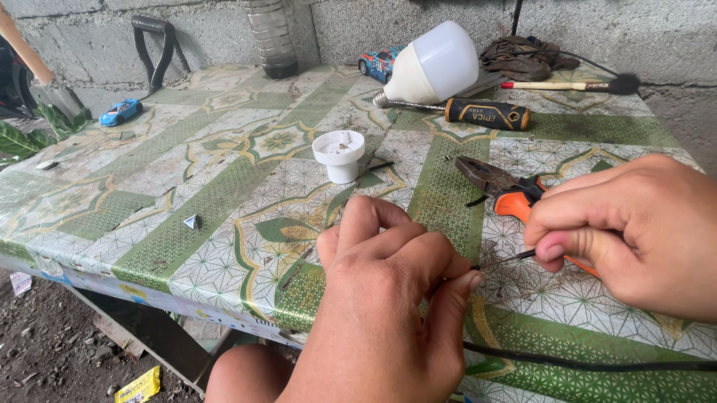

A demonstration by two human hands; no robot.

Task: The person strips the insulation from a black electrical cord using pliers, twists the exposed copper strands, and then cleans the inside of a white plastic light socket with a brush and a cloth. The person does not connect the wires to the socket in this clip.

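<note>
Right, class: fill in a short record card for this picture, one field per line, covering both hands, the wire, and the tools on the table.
Setting: patterned green table against a block wall
Left hand: pinching a thin black wire
Right hand: gripping the wire's bare end
Cable: black, trailing across the table edge
Pliers: orange-handled, lying by the right hand
Lamp socket: white, upright, mid-table
Bulb: white, lying on its side
Screwdriver: black handle, beside the bulb

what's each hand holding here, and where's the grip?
Both hands pinch the thin black wire: left hand and right hand fingertips at its bare end, above the table. The orange-handled pliers lie unheld beneath.
</note>
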